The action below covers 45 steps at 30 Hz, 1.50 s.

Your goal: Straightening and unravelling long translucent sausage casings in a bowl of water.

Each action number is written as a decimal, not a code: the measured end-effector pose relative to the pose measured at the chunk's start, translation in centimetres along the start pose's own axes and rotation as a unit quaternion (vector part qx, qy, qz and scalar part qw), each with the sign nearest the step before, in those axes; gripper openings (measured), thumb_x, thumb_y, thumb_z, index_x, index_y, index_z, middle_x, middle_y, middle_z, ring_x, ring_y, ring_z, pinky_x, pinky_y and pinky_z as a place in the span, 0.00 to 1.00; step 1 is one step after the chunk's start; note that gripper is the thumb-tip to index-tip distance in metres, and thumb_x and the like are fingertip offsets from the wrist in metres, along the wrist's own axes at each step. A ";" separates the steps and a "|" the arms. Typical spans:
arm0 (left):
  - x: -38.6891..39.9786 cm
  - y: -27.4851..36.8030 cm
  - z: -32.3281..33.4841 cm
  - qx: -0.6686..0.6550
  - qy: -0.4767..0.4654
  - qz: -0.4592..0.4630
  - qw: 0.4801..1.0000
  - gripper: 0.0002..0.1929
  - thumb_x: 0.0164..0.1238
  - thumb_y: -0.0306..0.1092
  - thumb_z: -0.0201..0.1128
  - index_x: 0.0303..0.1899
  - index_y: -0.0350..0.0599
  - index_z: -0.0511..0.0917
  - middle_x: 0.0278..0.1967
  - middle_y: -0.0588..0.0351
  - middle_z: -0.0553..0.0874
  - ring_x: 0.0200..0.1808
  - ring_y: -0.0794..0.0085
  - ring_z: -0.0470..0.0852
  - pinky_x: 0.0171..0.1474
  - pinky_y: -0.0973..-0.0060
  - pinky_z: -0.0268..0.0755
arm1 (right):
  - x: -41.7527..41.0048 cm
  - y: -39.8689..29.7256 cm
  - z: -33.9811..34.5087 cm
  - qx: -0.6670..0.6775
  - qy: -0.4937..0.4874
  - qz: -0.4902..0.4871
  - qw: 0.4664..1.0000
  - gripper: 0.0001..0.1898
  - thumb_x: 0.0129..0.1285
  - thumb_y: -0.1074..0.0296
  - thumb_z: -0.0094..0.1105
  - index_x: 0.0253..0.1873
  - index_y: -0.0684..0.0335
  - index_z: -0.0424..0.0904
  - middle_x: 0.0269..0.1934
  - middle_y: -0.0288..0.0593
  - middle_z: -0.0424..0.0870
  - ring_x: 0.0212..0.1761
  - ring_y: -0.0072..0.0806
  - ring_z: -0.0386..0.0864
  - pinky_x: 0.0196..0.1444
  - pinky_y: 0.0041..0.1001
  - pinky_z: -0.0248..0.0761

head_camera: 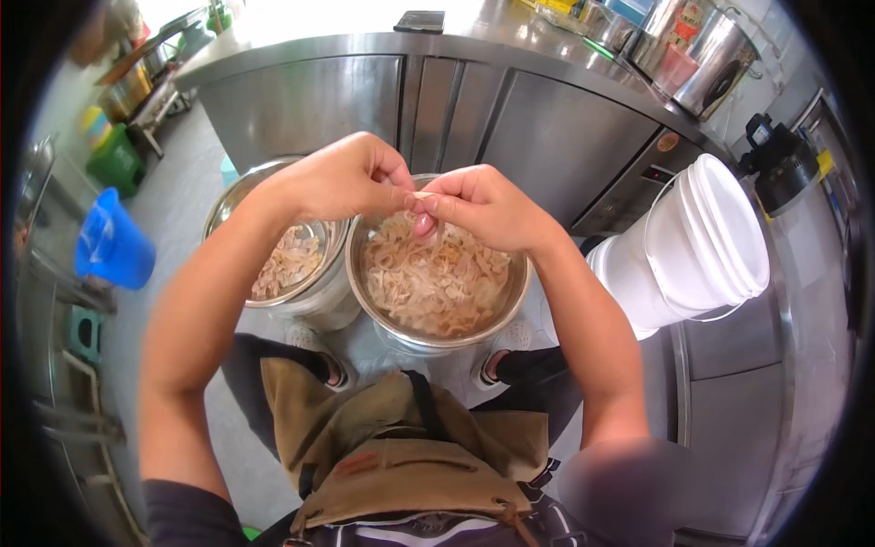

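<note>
My left hand [342, 174] and my right hand [489, 208] meet above a steel bowl [354, 273], thumbs and fingertips pinching a small pale strip of food [423, 195] between them. Part of the strip appears to hang down beneath the fingers. Many pale, ribbon-like food pieces [437, 280], perhaps offal, sit in cloudy liquid in this bowl. To its left, a second steel bowl [328, 263] rests on a whitish bucket [328, 308] and contains more pieces of the same kind [290, 263]. My left forearm hides part of that second bowl.
White plastic buckets [683, 246], apparently nested, stand to the right with a wire handle. Ahead is a steel counter [321, 102] bearing a dark flat device [420, 21] and a tall steel pot [718, 61]. A blue bin [115, 239] and green bin [116, 157] are left.
</note>
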State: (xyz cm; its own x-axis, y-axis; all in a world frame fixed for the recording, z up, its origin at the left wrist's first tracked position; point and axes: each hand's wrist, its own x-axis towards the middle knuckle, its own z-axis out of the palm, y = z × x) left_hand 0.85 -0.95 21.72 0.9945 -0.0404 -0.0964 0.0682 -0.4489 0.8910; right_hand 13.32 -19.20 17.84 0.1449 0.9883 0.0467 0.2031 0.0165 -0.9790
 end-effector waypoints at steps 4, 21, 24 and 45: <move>-0.3 -0.1 -1.2 0.163 0.028 0.064 0.984 0.05 0.63 0.27 0.63 0.32 0.35 0.82 0.23 0.65 0.79 0.26 0.86 0.71 0.29 0.80 0.64 | 0.2 1.1 0.3 -0.027 0.000 0.004 1.000 0.13 0.72 0.66 0.53 0.45 0.72 0.81 0.36 0.40 0.85 0.39 0.21 0.81 0.45 0.23 0.75; -1.3 0.8 -7.9 0.179 0.189 0.107 0.959 0.07 0.69 0.31 0.59 0.36 0.38 0.80 0.30 0.66 0.80 0.34 0.86 0.74 0.38 0.83 0.67 | -1.0 4.7 3.0 -0.023 0.050 0.046 0.997 0.11 0.71 0.67 0.57 0.46 0.70 0.82 0.33 0.35 0.84 0.36 0.16 0.79 0.43 0.20 0.74; -1.6 0.3 -10.6 0.184 0.324 0.090 0.924 0.10 0.72 0.38 0.58 0.37 0.42 0.80 0.30 0.67 0.79 0.34 0.85 0.74 0.42 0.82 0.68 | -2.1 6.1 3.8 -0.013 0.083 0.035 0.996 0.12 0.71 0.66 0.57 0.47 0.71 0.83 0.33 0.36 0.85 0.37 0.17 0.80 0.44 0.21 0.74; -1.0 -7.5 8.4 -0.125 0.073 0.046 0.988 0.12 0.67 0.28 0.63 0.49 0.33 0.83 0.35 0.59 0.87 0.36 0.81 0.82 0.40 0.80 0.74 | -2.7 6.8 3.1 0.105 -0.039 0.106 0.988 0.14 0.69 0.70 0.45 0.46 0.73 0.80 0.34 0.48 0.86 0.35 0.31 0.84 0.41 0.26 0.75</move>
State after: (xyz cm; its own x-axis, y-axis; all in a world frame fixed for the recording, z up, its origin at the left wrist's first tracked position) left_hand -1.27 -5.07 11.43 0.9969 0.0671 0.0401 -0.0248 -0.2146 0.9764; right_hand 11.32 -21.34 10.41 0.0864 0.9815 -0.1709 -0.0307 -0.1689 -0.9852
